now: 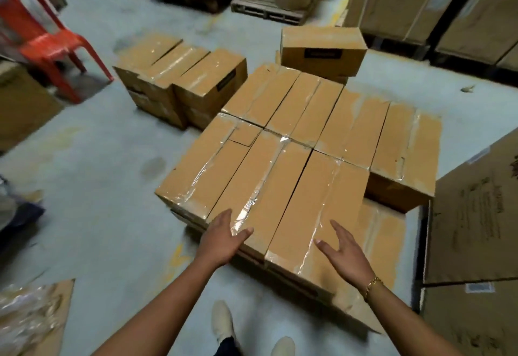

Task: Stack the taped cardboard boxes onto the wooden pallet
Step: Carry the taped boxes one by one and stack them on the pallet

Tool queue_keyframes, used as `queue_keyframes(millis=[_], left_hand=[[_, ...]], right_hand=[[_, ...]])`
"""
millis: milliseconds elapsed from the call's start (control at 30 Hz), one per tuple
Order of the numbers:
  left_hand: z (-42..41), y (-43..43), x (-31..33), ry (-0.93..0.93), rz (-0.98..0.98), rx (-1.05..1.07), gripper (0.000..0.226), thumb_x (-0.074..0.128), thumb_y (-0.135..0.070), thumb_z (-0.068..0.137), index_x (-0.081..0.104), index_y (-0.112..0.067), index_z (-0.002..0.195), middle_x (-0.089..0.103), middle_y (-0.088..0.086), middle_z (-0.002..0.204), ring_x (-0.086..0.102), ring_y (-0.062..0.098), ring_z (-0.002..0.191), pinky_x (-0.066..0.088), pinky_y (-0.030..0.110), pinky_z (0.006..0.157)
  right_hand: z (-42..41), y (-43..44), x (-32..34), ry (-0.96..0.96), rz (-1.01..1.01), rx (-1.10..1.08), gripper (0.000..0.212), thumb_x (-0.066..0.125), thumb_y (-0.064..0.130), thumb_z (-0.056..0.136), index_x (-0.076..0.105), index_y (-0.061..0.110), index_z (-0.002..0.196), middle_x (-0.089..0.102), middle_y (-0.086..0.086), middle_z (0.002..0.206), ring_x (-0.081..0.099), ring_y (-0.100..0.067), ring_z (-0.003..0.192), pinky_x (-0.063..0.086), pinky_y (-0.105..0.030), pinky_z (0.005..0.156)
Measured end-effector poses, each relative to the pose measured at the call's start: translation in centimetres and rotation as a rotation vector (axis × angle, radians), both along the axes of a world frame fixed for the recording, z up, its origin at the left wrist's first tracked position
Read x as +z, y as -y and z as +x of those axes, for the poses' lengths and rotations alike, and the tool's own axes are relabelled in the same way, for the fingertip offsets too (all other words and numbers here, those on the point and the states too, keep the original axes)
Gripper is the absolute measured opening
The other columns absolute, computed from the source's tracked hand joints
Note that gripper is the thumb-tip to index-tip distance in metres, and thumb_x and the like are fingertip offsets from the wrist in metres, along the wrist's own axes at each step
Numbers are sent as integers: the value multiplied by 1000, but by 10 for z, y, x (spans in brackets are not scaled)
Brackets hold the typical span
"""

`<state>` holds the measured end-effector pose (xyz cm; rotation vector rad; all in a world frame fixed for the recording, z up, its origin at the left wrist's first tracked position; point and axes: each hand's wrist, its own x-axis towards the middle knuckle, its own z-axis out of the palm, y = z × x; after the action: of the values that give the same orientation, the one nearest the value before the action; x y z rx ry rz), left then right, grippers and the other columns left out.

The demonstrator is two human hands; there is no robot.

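We hold our left hand (224,236) and right hand (343,252) spread and empty over the near edge of the taped boxes (280,181) stacked just ahead; loose boxes (179,75) lie beyond our left hand.

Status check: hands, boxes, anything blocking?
Both open: left hand and right hand at near edge of stacked boxes, holding nothing. More floor boxes far left. A large carton close on right.

The pale grey concrete floor (112,187) bears a block of taped cardboard boxes (294,145) just ahead of the left hand (224,236) and right hand (343,254). A smaller box cluster (179,75) stands beyond the left hand, a red plastic chair (47,38) far to its left, and large printed cartons (476,229) stand right of the right hand.
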<state>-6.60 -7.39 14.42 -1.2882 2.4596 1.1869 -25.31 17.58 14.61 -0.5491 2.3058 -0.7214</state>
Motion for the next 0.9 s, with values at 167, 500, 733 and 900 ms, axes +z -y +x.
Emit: queue_keyframes(millis=[167,500,733,900], left_hand=[[34,39,36,-51,-89,61,90,58,-65,93,23,-20,162,24,5,169,25,27,153,28,46,120],[130,155,61,-126,-130,183,85,56,-68,92,28,-25,161,29,-1,167,26,22,153,29,44,121],[187,267,86,-122,-224,134,82,49,-67,96,25,-24,162,23,-2,169,18,17,155,22,39,122],[204,331,92,-132,-204,168,80,50,-66,96,27,-25,161,25,-2,168,22,19,154,26,43,121]], right_hand=[[7,53,40,-70,-33,127,77,58,55,98,24,28,162,24,3,168,31,-20,151,29,-34,117],[64,215,67,-98,-74,299,76,58,55,98,24,28,161,25,2,168,30,-20,151,30,-34,117],[120,326,73,-55,-121,290,76,59,54,97,25,30,161,23,2,168,30,-22,151,30,-39,119],[141,393,71,-29,-124,328,75,60,53,98,27,29,161,26,4,167,33,-21,150,31,-37,118]])
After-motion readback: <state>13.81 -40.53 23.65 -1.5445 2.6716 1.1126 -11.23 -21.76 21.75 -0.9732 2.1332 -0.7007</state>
